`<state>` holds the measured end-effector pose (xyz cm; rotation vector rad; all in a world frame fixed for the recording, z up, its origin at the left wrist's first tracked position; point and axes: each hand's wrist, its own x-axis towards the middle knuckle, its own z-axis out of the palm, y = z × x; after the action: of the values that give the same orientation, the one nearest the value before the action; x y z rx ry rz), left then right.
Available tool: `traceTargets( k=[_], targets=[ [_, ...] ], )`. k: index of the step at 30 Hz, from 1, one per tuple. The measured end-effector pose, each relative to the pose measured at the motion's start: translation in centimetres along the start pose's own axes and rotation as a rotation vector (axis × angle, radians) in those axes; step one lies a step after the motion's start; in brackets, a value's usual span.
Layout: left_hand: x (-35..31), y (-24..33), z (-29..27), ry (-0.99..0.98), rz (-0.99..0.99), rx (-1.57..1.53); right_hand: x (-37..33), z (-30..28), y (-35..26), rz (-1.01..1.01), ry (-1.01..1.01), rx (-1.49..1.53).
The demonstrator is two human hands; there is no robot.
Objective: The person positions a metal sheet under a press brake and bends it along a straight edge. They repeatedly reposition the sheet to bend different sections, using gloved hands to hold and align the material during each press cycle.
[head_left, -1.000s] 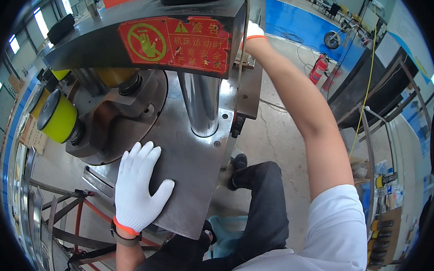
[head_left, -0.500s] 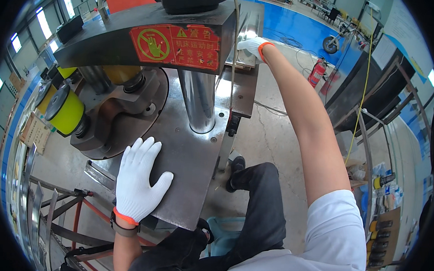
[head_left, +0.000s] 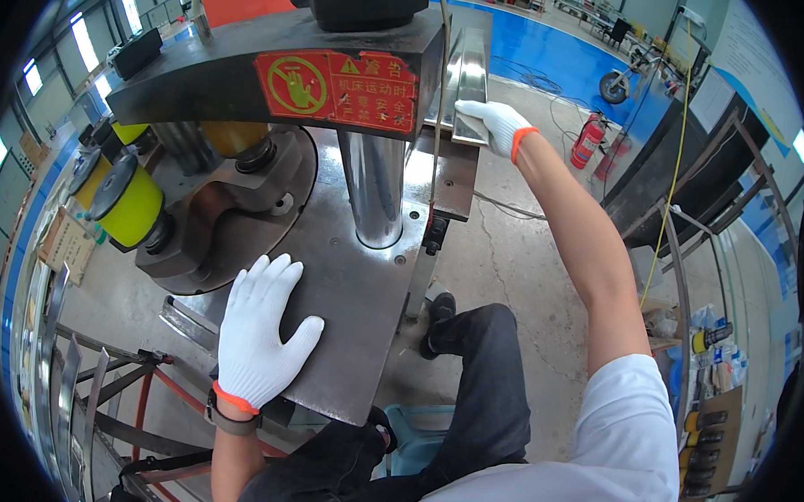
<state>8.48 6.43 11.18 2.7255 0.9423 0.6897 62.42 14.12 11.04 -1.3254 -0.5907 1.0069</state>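
Note:
My left hand (head_left: 259,339), in a white knit glove with an orange cuff, lies flat on the dark steel machine table (head_left: 349,338), fingers stretched out and holding nothing. Out at the far right corner of the machine, my right hand (head_left: 497,127), gloved the same way, is closed on the near end of a shiny metal strip (head_left: 472,75). Its fingertips rest over the strip; the thumb side is partly hidden. A steel column (head_left: 371,191) rises from the table between my hands, under a heavy arm (head_left: 194,85) bearing a red warning sign (head_left: 336,87).
Left of the column sits a round turntable with a dark curved fixture (head_left: 220,198) and yellow-green rollers (head_left: 128,203). A thin cable (head_left: 439,100) hangs beside the arm. On the floor at right stand a red fire extinguisher (head_left: 588,141) and a dark cabinet (head_left: 671,160); several metal strips lean at left.
My right hand has drawn back toward me and to the right, and the metal strip's near end has come with it. The left hand stays flat on the table.

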Motion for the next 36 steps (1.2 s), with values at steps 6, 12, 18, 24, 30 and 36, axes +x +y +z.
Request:
traceTargets(
  k=[6, 12, 18, 24, 30, 36],
  targets=[
    [0.0, 0.1, 0.2, -0.005, 0.010, -0.003, -11.2, -1.1, 3.2, 0.032, -0.303, 0.302],
    [-0.1, -0.1, 0.3, -0.006, 0.006, -0.008, -9.6, 1.2, 2.7, 0.061, -0.303, 0.752],
    [0.2, 0.0, 0.6, 0.029, 0.013, -0.037, -7.7, -0.8, 2.9, 0.114, -0.411, 0.832],
    [0.1, 0.1, 0.3, 0.031, 0.008, -0.042, -15.8, -4.4, 6.8, 0.077, -0.431, 0.713],
    [-0.3, 0.0, 0.0, 0.024, 0.010, -0.017, -30.7, -6.1, 12.5, 0.072, -0.282, 0.479],
    [-0.1, 0.3, 0.4, 0.007, 0.020, -0.010, -42.3, -7.5, 13.3, 0.122, -0.234, 0.388]
  ],
)
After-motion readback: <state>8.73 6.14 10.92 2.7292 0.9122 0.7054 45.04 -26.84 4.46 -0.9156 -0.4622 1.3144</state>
